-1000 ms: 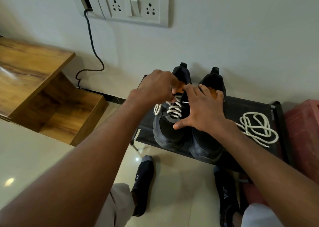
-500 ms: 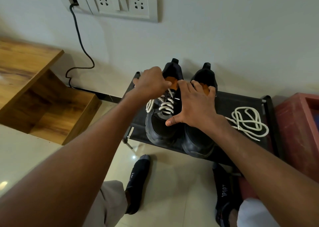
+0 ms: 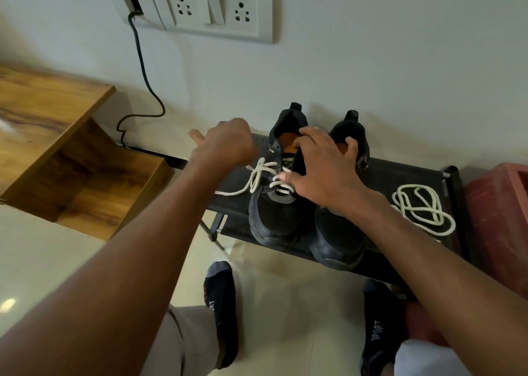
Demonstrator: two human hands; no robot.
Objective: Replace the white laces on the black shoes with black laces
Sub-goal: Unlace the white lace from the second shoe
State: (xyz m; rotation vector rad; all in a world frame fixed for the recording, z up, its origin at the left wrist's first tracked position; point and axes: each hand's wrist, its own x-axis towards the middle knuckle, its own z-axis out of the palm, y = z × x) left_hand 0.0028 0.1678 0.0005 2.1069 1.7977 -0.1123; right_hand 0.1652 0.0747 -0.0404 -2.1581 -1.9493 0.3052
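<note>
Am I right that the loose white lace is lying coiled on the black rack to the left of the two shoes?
Not quite: the head view shows the loose white lace coiled on the black rack to the right of the two shoes, not the left.

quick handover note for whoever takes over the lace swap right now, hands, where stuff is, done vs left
Left hand: draws the white lace out to the left of the left shoe; the grip itself is hidden.
Right hand: spread over both shoes, steadying them on the black rack.
Done: right shoe appears unlaced; a loose white lace lies on the rack to its right.
Left: finish unlacing the left shoe, then thread black laces, none in view.
</note>
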